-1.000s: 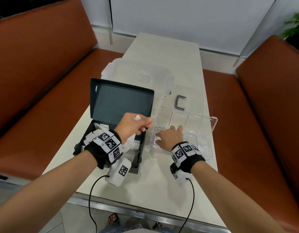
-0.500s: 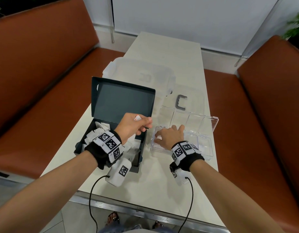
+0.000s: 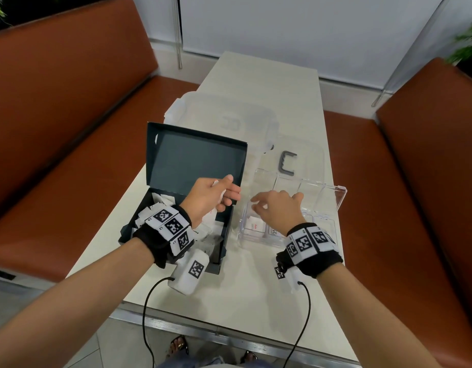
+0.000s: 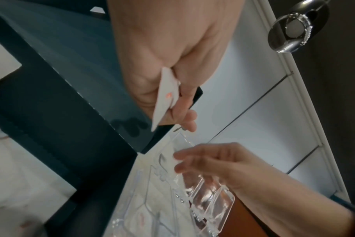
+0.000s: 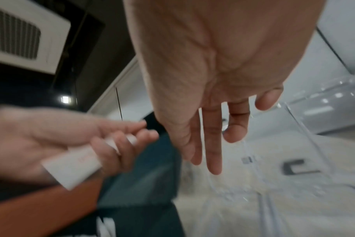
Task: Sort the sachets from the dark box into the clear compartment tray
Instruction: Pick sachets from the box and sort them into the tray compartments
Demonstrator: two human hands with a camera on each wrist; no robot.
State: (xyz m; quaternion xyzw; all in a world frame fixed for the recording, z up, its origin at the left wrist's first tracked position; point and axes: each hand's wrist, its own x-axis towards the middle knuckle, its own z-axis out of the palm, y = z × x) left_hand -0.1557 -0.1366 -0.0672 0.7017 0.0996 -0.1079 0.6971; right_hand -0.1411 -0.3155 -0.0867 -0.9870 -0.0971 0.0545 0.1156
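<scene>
The dark box point(image 3: 227, 236) stands open at the table's left, with several white sachets point(image 3: 166, 201) inside. My left hand point(image 3: 224, 193) hovers over the box's right edge and pinches one white sachet point(image 4: 165, 99), also seen in the right wrist view point(image 5: 71, 166). My right hand point(image 3: 272, 204) floats empty just above the clear compartment tray point(image 3: 334, 199), fingers straight and reaching toward the left hand. Two sachets point(image 3: 254, 224) lie in the tray's near-left compartments, partly hidden by my right wrist.
A large clear plastic tub point(image 3: 224, 115) sits behind the box. A grey C-shaped handle point(image 3: 286, 163) on a clear lid lies behind the tray. Brown benches point(image 3: 57, 128) flank the narrow table, whose front edge point(image 3: 229, 328) is close to me.
My right hand has lifted off the tray's near-left compartment and moved left toward the left hand, uncovering a sachet there. The left hand still holds its sachet.
</scene>
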